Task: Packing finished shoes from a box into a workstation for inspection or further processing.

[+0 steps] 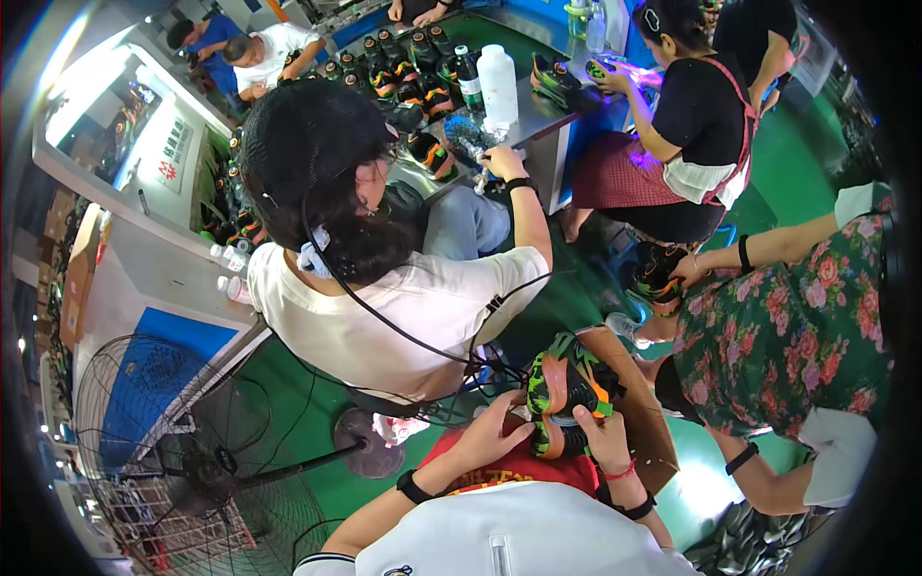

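In front of my chest a green, black and orange sports shoe [549, 389] is held between my two hands, over a red cloth [523, 468] on my lap. My left hand [495, 434] rests its bent fingers against the shoe's left side. On the other side my right hand [607, 444] grips the shoe, its thumb by an orange and green tab [594, 411]. Part of the shoe and some fingertips are hidden. Just beyond and to the right stands an open cardboard box [639, 413]; similar shoe parts overlap its edge.
A seated co-worker in a white shirt [403, 298] is close ahead, with dark cables across the back. A wire-cage fan [206, 470] stands at left. At right, a person in a floral garment [783, 326] holds a shoe. Bottles and many shoes crowd the bench [538, 120].
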Tool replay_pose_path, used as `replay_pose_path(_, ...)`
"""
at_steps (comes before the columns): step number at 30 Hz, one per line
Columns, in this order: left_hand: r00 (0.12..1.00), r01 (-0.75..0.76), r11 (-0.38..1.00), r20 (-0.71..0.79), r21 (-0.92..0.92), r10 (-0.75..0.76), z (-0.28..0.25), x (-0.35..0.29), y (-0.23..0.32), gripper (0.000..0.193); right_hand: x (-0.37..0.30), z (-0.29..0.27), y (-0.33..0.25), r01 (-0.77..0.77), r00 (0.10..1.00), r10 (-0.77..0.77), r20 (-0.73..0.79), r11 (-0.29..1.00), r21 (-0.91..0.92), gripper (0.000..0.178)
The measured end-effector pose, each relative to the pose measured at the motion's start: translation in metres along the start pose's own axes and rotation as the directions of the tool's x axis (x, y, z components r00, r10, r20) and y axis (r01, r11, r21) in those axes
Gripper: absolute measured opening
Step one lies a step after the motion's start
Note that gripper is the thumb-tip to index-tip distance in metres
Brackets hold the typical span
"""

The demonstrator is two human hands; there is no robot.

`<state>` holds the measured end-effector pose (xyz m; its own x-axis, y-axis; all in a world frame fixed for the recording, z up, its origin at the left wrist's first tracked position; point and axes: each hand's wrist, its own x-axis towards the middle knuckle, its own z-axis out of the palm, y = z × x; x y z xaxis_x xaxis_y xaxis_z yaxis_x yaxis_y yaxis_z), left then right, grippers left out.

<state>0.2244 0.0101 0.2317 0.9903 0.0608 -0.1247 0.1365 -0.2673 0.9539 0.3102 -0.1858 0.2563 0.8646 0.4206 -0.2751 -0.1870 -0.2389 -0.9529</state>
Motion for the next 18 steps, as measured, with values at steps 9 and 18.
replay_pose_path(9,0.999,0.030,0.998,-0.015,0.064,-0.029,-0.003,-0.002,0.017,0.048,-0.003,0.002,-0.009,-0.005,1.000,0.004,0.022,0.998,0.058,0.025)
replay_pose_path(18,0.999,0.040,0.999,-0.013,0.019,-0.040,-0.003,-0.005,0.009,0.048,-0.002,0.002,0.005,0.029,0.999,-0.030,0.025,0.999,0.045,0.025)
